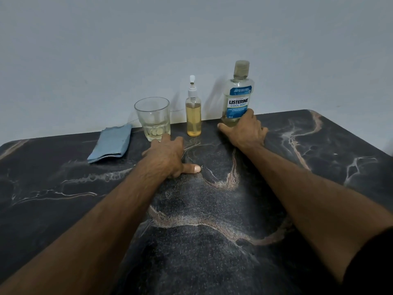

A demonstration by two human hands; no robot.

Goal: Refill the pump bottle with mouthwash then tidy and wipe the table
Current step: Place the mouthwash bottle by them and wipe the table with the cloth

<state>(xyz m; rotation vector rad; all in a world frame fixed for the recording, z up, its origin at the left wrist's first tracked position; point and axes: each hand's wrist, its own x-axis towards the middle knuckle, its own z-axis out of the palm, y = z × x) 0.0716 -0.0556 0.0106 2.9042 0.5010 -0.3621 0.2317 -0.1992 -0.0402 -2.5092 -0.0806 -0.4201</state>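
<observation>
A capped mouthwash bottle (237, 94) with a blue label stands upright at the table's back edge, only a little pale liquid at its base. My right hand (244, 129) grips its lower part, thumb on the left side. Left of it stands a slim pump bottle (193, 116), mostly full of yellowish liquid, pump fitted. My left hand (170, 156) rests on the dark marble table (191, 231), fingers spread, fingertips near the base of a clear glass (153, 118) holding a little liquid.
A folded blue cloth (111, 142) lies at the back left of the table. A plain pale wall (191, 39) rises directly behind the bottles. The table's rounded corners show at left and right.
</observation>
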